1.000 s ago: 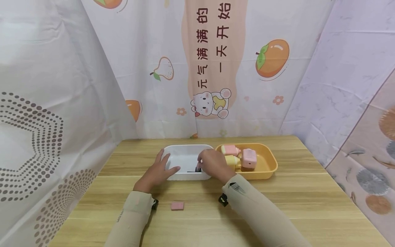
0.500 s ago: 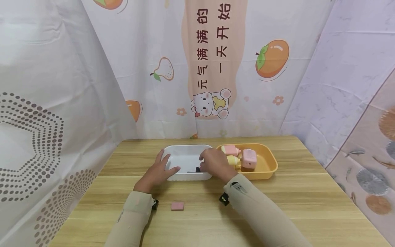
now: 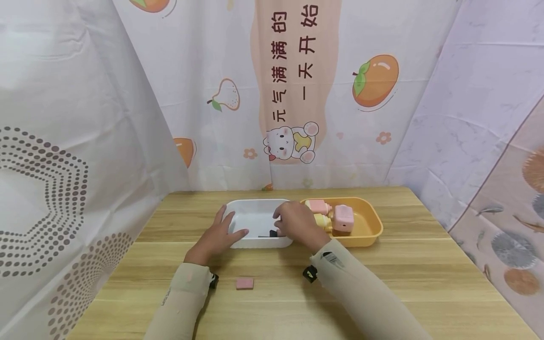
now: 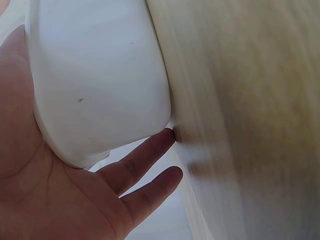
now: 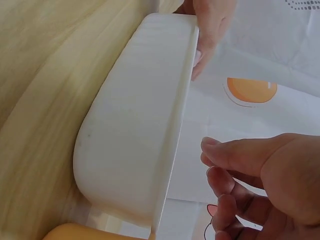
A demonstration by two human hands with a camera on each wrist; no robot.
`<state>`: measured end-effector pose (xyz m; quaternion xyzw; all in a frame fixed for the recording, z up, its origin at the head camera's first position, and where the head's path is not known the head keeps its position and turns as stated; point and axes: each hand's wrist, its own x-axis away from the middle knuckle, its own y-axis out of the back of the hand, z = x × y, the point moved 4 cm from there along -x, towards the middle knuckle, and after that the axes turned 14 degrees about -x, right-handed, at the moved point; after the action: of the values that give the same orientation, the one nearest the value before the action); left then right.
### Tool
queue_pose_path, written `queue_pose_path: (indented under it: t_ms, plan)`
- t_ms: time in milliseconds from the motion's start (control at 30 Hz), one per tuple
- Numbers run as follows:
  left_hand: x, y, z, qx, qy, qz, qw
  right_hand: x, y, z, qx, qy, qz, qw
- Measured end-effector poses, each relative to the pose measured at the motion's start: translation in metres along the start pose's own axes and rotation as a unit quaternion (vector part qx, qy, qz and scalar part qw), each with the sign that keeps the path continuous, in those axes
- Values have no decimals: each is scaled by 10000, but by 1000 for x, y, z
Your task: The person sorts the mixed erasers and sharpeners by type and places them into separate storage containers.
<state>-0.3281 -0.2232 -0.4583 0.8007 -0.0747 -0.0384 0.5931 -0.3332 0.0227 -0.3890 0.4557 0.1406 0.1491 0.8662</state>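
Observation:
My left hand holds the left end of the white tray, thumb over the front rim. In the left wrist view, the ring and little fingers lie at the tray's outside end wall. My right hand is over the tray's right end, fingers curled. In the right wrist view, its thumb and index fingertips meet above the rim with nothing visible between them. A small thing with a black end and a thin grey shaft lies in the tray, just beside the right fingertips.
A yellow tray stands at the right, close beside the white one. It holds a pink bottle-like piece, a yellow one and a pink block. A flat pink piece lies on the table in front.
The small black-ended thing has gone from upright at the right fingertips to lying flat in the white tray. My right hand has let it go and shifted slightly right. The left hand stays put.

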Motion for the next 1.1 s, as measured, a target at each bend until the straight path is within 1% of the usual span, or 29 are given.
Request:
queue_pose_path:
  t_ms: [400, 533, 633, 800, 1100]
  plan:
    - [1, 1, -1, -46, -56, 4, 10000, 18, 0, 0, -508, 55, -175, 9985]
    - [0, 1, -1, -91, -61, -6, 9999, 25, -3, -1, -583, 137, -198, 9980]
    - [0, 0, 0, -94, -63, -2, 9999, 30, -8, -2, -683, 273, -220, 9970]
    - [-1, -1, 0, -69, -77, -11, 9999, 38, -12, 1, -864, 537, -178, 9947]
    - [-1, 1, 0, -109, -73, -9, 9999, 47, -20, 8, -1039, 864, 103, 9908]
